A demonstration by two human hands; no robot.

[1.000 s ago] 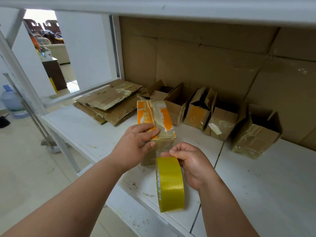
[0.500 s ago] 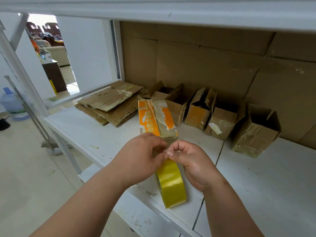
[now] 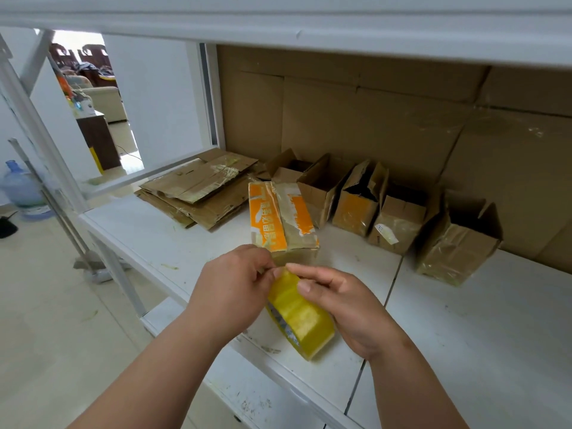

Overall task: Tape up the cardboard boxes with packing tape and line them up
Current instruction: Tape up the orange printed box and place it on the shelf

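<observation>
Tape roll point(image 3: 301, 320) being cradled by right hand point(image 3: 346, 305), loose end being pinched by left hand point(image 3: 238, 284), just before orange box point(image 3: 283, 219). Film judged thin, sticky (edge best gripped); box light.

One camera only, worn on the person's head, looking forward and down with a wide-angle lens that bends straight edges near the borders. It sits close to the work: both forearms enter from the bottom edge, the left hand point(image 3: 235, 283) and right hand point(image 3: 346, 308) meeting just below the centre around the tape roll point(image 3: 301, 317). The white shelf point(image 3: 464, 335) fills the lower right, from 3 to 6 o'clock. The shelf above point(image 3: 278, 17) crosses the top edge at 12 o'clock. The cardboard backing point(image 3: 371, 125) stands beyond, facing the lens. At 9 o'clock the view slips past the frame to the floor point(image 3: 46, 305) and a doorway point(image 3: 93, 97) farther off.
</observation>
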